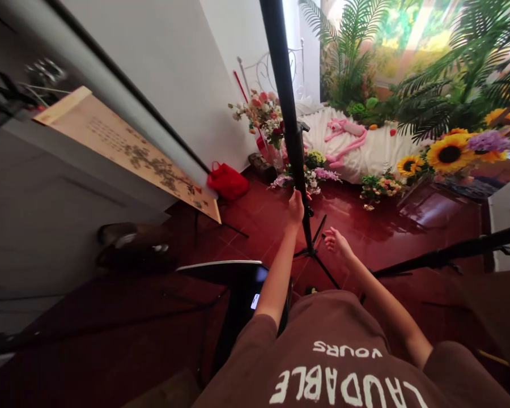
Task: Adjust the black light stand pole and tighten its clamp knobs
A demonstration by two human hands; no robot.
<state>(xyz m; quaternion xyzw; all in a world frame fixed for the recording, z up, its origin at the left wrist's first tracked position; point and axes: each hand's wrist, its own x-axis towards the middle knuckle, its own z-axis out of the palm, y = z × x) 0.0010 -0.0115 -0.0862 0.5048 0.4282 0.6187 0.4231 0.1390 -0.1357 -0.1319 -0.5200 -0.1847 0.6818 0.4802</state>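
A tall black light stand [295, 148] rises in front of me, its pole running up past the top of the view. My left hand [296, 208] is wrapped round the lower pole, just above a dark knob. Spread tripod legs [323, 272] hold the stand on the floor. To the right of the pole is my right hand [339, 243], its fingers curled in and apart from the pole. A small dark spot shows at those fingertips; whether it is something held, I cannot make out.
Another black stand [446, 252] slants in from the right. Sunflowers [449, 152], palm leaves and a pink plush toy [346, 136] surround a white-draped bed [378, 156]. On the left hang a scroll [131, 153] and, lower, a red bag [227, 181]. A black panel [238, 294] stands by my left arm.
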